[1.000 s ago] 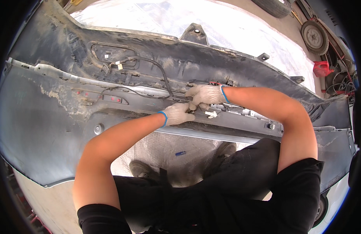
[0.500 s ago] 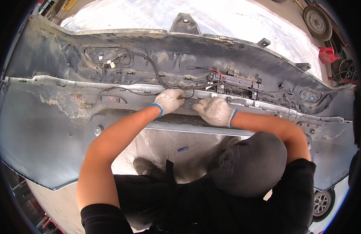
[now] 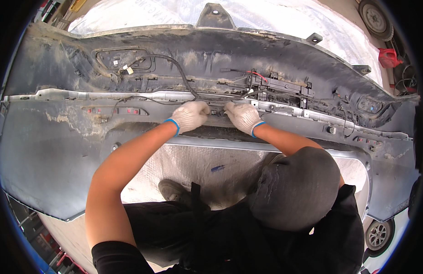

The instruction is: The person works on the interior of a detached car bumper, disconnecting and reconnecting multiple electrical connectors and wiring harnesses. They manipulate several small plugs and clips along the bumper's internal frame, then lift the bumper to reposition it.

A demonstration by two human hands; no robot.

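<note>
A large dark grey car bumper cover point(image 3: 51, 141) lies in front of me with its dirty inner side up. Both my hands wear white knit gloves with blue cuffs. My left hand point(image 3: 191, 116) is closed at the middle of the bumper, fingers curled. Facing it, a short gap away, my right hand point(image 3: 242, 116) is closed too, thumb and fingers pinched. A small dark part point(image 3: 214, 112) shows between them; what either hand's fingers grip is hidden. A black wiring harness point(image 3: 183, 77) runs down from the upper left and passes just above both hands.
Right of my hands sits a black bracket assembly point(image 3: 284, 86) with a red wire point(image 3: 258, 74). White sheeting point(image 3: 138, 13) lies beyond the bumper. A small blue object point(image 3: 218, 168) is on the floor covering below. Wheels point(image 3: 375, 18) and a red container point(image 3: 390, 58) stand at right.
My left hand has shifted slightly left. My right hand has moved up and a little left, its forearm now more slanted. The bumper sits slightly differently in view.
</note>
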